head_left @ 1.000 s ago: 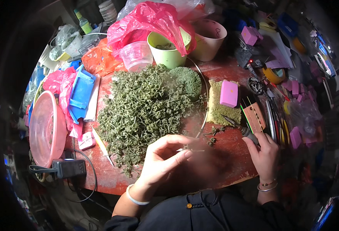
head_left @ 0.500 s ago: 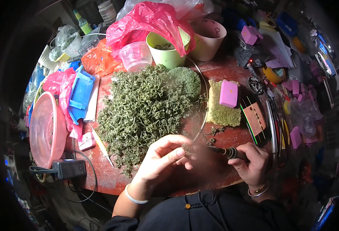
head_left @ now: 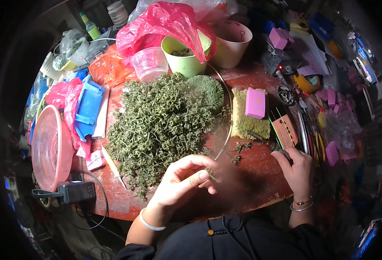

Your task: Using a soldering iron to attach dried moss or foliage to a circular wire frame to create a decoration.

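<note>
1. A pink basin (head_left: pixel 64 147) is tilting at the left of the red table (head_left: pixel 257 78), near a blue plastic tray (head_left: pixel 89 102) and a crumpled pink bag (head_left: pixel 65 93).
2. A dark rectangular box (head_left: pixel 79 191) is lying beside the basin's lower end, and a black cable (head_left: pixel 106 197) is curving close by.
3. A small pink-and-white box (head_left: pixel 96 160) is sitting beside a slim yellow-and-white stick (head_left: pixel 111 162).
4. An orange bag (head_left: pixel 106 68) is spreading near a clear tub (head_left: pixel 150 63).
5. A bright pink bag (head_left: pixel 160 26) is draping over a lime-green pot (head_left: pixel 184 65); a pale pot (head_left: pixel 232 52) is standing just to its right.
6. Behind, a bottle (head_left: pixel 90 27) is standing near stacked containers (head_left: pixel 118 14).
7. A yellow tape roll (head_left: pixel 301 82) is lying at the right, near purple-pink blocks (head_left: pixel 331 97).
</note>
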Demonstrator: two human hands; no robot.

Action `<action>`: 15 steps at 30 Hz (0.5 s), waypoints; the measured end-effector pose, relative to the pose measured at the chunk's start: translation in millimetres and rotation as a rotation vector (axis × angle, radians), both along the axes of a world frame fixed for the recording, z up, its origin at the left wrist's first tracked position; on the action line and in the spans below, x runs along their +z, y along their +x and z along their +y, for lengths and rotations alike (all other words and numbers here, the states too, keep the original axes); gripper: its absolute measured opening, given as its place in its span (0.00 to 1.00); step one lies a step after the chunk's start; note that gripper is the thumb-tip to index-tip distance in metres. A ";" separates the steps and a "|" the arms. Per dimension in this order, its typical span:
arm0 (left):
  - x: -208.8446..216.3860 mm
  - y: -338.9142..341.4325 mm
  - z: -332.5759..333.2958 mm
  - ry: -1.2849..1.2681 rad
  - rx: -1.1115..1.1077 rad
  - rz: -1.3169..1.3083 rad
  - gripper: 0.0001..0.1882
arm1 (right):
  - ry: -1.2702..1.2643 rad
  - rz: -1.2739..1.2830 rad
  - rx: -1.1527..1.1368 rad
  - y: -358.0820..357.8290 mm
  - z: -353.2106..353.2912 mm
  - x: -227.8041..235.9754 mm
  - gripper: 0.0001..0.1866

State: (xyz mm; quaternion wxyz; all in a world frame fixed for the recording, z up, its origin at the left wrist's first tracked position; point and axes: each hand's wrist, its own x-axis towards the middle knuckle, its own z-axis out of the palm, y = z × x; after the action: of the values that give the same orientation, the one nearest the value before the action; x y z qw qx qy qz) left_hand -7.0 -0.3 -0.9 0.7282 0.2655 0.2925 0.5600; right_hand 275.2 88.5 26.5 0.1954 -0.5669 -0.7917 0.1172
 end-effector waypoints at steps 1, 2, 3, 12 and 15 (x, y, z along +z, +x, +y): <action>-0.1 0.1 0.3 -0.013 0.006 -0.006 0.12 | 0.039 0.051 -0.012 -2.1 -0.5 0.0 0.15; -0.2 0.2 0.6 -0.026 0.011 -0.012 0.12 | 0.039 0.052 -0.012 -3.3 -0.7 -0.6 0.15; -1.0 0.2 0.6 -0.025 0.011 -0.011 0.12 | 0.056 0.072 -0.014 -4.2 -0.8 -1.3 0.16; 3.7 1.5 1.8 -0.084 0.044 -0.003 0.14 | 0.192 0.211 -0.015 -7.5 -8.1 7.7 0.21; 0.3 -0.4 -0.1 -0.084 0.026 -0.009 0.14 | 0.179 0.237 0.192 -12.3 -15.4 13.9 0.25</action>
State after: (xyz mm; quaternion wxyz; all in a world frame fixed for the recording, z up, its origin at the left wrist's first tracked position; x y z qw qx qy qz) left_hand -7.4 -0.4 -0.6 0.7326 0.2282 0.3158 0.5581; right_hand 262.8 73.1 40.4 0.3251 -0.4510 -0.8209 0.1303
